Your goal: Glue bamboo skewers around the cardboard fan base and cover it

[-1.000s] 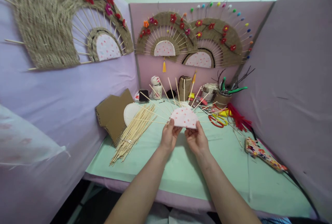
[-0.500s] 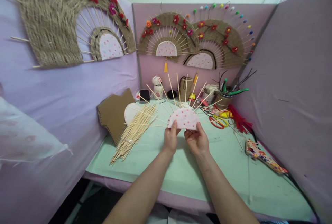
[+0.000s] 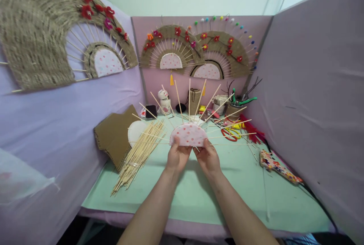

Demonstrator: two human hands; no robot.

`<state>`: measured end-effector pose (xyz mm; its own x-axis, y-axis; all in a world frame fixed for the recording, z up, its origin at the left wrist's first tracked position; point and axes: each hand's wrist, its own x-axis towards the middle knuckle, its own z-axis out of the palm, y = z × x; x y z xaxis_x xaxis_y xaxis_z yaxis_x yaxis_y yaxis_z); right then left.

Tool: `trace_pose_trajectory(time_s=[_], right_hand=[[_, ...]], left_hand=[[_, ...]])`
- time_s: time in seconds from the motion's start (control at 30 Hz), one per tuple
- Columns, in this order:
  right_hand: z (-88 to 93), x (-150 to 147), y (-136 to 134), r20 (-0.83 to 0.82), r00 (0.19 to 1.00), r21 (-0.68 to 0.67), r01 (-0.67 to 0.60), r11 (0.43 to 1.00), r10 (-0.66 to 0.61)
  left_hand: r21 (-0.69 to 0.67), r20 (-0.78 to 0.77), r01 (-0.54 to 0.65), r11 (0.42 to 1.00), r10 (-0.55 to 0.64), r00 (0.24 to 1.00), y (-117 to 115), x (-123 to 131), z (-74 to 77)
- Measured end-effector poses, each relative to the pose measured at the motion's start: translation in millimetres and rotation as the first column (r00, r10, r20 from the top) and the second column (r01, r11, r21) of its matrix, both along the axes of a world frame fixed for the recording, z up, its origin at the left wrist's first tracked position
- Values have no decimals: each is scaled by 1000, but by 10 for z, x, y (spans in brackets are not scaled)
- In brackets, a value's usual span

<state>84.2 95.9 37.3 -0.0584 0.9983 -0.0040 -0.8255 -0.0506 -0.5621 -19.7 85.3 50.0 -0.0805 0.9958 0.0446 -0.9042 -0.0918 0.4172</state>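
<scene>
Raised over the table, a half-round fan base [image 3: 188, 134] covered in pink-spotted white cloth faces me, with thin wooden sticks [image 3: 190, 99] spreading from its curved edge like rays. My left hand [image 3: 178, 156] grips its lower left corner, thumb on the cloth and fingers behind. On the lower right, my right hand [image 3: 208, 158] pinches it the same way. Both hands' fingertips are partly hidden behind the base. Left of it lies a bundle of loose wooden sticks [image 3: 139, 156], close to a white round-edged piece [image 3: 135, 132] and brown cardboard [image 3: 112, 133].
Along the back stand a twine spool [image 3: 194, 101], a spotted jar [image 3: 165, 105] and a pot with green-handled pliers [image 3: 234, 110]. Scissors [image 3: 231, 135] and a patterned glue gun [image 3: 278, 166] with a cord lie to the right. Woven fans [image 3: 36, 33] hang on the partitions.
The view has tilted up and shifted right, so a picture frame shows at the top. The fan base has turned to face me more squarely, still held in both hands.
</scene>
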Motion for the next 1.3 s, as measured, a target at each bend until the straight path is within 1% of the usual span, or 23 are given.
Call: trace_pose_trajectory(time_s=[0.17, 0.33, 0.4, 0.5, 0.63, 0.73, 0.93, 1.1, 1.3], right_hand=[[40, 2, -23, 45, 998, 67, 44, 997, -47], [12, -11, -17, 136, 977, 133, 146, 980, -164], [-3, -11, -29, 205, 953, 170, 190, 967, -224], [14, 11, -81, 319, 892, 244, 248, 937, -319], [96, 57, -160, 407, 823, 349, 261, 900, -396], [111, 53, -182, 435, 804, 404, 227, 886, -405], [-2, -43, -193, 460, 802, 452, 158, 878, -381], [-13, -58, -189, 466, 811, 434, 141, 890, -355], [63, -3, -137, 405, 849, 357, 195, 914, -339]], left_hand=[[-3, 32, 26, 1000, -26, 999, -10, -12, 35], [-47, 75, 24, 999, -21, 997, -28, -50, 105], [-54, 87, 24, 998, -19, 996, -30, -64, 118], [-89, 97, 7, 996, 1, 995, -25, -78, 114], [-112, 91, 10, 994, 0, 996, -14, -97, 92], [-121, 98, 28, 992, -16, 995, -8, -113, 79], [-118, 54, 65, 991, -59, 997, 18, -115, 51], [-137, 65, 26, 990, -17, 998, 42, -118, 27], [-149, 84, 34, 988, -21, 996, 17, -94, 75]])
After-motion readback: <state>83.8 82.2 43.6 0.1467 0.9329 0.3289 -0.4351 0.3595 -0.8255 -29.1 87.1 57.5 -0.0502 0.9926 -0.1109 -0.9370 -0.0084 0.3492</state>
